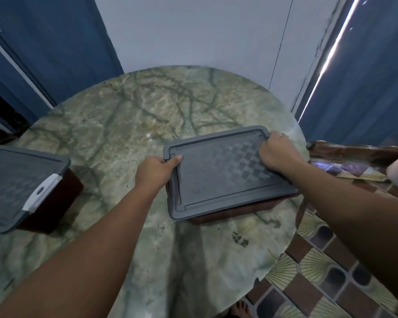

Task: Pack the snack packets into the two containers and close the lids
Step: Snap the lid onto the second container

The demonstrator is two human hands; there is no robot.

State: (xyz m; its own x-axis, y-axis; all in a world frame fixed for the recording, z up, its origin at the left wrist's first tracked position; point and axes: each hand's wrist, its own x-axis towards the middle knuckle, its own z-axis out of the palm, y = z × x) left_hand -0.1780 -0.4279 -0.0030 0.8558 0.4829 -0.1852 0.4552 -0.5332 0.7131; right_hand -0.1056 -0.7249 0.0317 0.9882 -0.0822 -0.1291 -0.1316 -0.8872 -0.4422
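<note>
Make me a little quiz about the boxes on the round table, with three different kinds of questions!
1. True or false: the left hand and right hand both hold the grey lid of the middle container.
2. The left container has a latch on its lid. Which colour is it? A red, B white, C yellow.
3. Fill in: the containers stand on a round green ____ table.

Key: 1 true; 2 B, the white latch; 3 marble.
</note>
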